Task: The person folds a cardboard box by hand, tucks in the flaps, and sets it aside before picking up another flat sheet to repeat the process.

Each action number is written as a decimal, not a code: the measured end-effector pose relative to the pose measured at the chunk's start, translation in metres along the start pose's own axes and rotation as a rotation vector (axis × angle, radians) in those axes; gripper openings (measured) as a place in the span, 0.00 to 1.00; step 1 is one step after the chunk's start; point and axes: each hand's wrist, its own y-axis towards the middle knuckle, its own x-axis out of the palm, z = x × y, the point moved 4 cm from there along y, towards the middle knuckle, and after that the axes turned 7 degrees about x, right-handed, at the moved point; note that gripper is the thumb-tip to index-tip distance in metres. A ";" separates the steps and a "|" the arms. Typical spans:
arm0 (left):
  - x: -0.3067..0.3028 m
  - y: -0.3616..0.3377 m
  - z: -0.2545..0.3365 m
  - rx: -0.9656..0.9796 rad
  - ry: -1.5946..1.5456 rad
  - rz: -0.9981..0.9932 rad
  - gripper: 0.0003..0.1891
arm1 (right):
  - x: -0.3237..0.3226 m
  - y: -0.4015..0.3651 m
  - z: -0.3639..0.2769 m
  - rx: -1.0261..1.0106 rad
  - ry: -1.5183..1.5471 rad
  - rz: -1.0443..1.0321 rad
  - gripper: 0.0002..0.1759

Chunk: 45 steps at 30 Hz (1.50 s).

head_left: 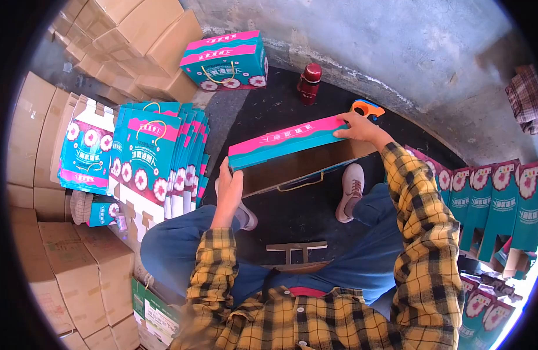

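Observation:
A teal and pink carton [292, 140] lies between my hands above the black mat, its open side showing a brown interior and a yellow cord handle at the lower edge. My left hand [227, 189] grips its left end, thumb on the near side. At the right end, my right hand [362, 129] holds the upper corner, with thumb and fingers on the pink and teal edge. Just behind my right hand is an orange and blue tape dispenser [368, 109]. Flattened printed cartons [143, 146] stand in a stack to the left.
A closed teal carton [225, 61] and a red flask [310, 83] stand near the wall. Brown boxes [76, 262] are piled at the left. Teal cartons [496, 198] line the right side. A wooden stool edge [296, 247] shows between my legs.

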 end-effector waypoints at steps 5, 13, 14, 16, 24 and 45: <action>-0.003 0.004 -0.013 0.084 0.041 -0.081 0.30 | 0.000 0.006 -0.003 -0.026 -0.038 -0.054 0.52; -0.005 0.013 -0.043 -0.106 -0.131 -0.197 0.24 | 0.024 -0.002 -0.031 -0.222 -0.455 0.207 0.55; -0.001 0.009 -0.028 -0.273 -0.282 -0.139 0.27 | 0.023 -0.003 -0.036 -0.129 -0.441 0.150 0.54; 0.002 0.006 -0.020 -0.435 -0.432 -0.073 0.31 | 0.025 -0.003 -0.037 -0.041 -0.425 0.097 0.53; 0.008 0.006 -0.011 -0.395 -0.560 -0.059 0.47 | 0.030 -0.011 -0.037 -0.118 -0.520 0.227 0.51; 0.033 0.015 -0.055 -0.059 0.183 -0.377 0.71 | 0.026 -0.023 -0.045 -0.077 -0.605 0.270 0.54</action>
